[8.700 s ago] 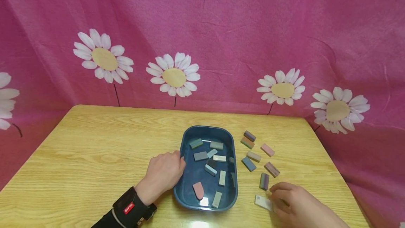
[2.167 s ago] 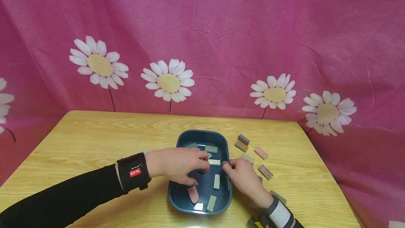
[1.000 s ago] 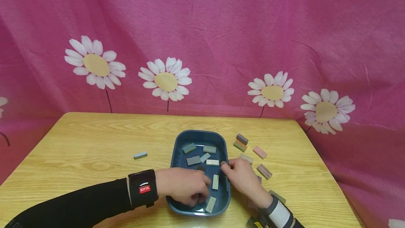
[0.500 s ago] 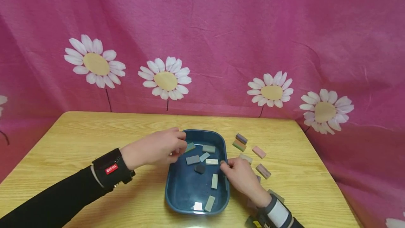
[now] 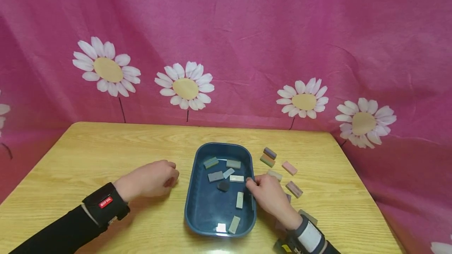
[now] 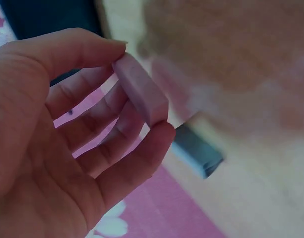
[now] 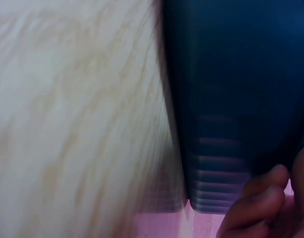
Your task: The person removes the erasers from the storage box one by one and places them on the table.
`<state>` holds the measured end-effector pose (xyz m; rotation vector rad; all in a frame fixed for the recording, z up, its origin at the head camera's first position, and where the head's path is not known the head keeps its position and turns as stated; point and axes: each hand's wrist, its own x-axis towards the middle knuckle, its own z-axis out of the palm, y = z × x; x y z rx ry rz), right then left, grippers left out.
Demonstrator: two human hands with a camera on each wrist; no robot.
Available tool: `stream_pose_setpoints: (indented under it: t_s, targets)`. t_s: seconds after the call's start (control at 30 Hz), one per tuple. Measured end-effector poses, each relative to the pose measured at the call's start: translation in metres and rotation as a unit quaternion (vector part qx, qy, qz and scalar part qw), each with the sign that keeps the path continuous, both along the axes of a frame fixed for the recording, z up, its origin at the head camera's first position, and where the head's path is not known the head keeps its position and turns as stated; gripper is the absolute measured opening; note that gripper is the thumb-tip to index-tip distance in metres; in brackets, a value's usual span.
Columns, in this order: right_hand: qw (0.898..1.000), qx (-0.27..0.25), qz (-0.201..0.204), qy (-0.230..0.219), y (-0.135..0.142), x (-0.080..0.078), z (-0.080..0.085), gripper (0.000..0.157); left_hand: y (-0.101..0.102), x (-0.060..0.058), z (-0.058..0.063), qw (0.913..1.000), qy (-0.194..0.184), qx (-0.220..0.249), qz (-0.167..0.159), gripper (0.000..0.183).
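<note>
My left hand is low over the table, left of the dark blue plastic tub. In the left wrist view its thumb and fingertips pinch a small pink block by its ends; the head view hides it behind the hand. Just beyond the fingertips lies a grey-blue block on the table. My right hand grips the tub's right rim, thumb over the edge and fingers against the outer wall. Several small blocks lie inside the tub, among them a dark one and a white one.
Right of the tub several loose blocks lie on the wooden table, including a pink one, a brown one and an orange-green one. Some are partly covered by my right arm. A pink flowered cloth hangs behind the table.
My left hand put a light blue block on the table at left, reached back into the tub, took the pink block and carried it out leftward. The right hand has kept hold of the rim.
</note>
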<state>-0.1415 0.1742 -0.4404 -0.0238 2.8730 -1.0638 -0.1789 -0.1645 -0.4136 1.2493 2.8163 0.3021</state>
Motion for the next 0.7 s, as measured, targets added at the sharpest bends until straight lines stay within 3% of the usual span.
stream_pose_setpoints:
  t_s: [0.13, 0.37, 0.5, 0.7]
  targets:
    - [1.0, -0.001, -0.001, -0.003, 0.0, 0.0, 0.001, 0.041, -0.003, 0.003, -0.007, 0.9999, -0.013, 0.005, 0.007, 0.017]
    - [1.0, -0.003, 0.0, -0.001, 0.001, 0.001, 0.001, 0.041, -0.004, 0.005, -0.008, 0.9991, -0.02, -0.016, 0.034, 0.014]
    - [1.0, -0.003, -0.002, 0.0, 0.001, 0.0, 0.001, 0.041, -0.002, 0.004, -0.003, 0.9983, -0.016, -0.031, 0.046, 0.011]
    - [1.0, -0.008, -0.002, -0.004, 0.0, 0.0, 0.002, 0.04, 0.003, 0.0, 0.014, 0.9979, 0.007, -0.028, 0.057, 0.013]
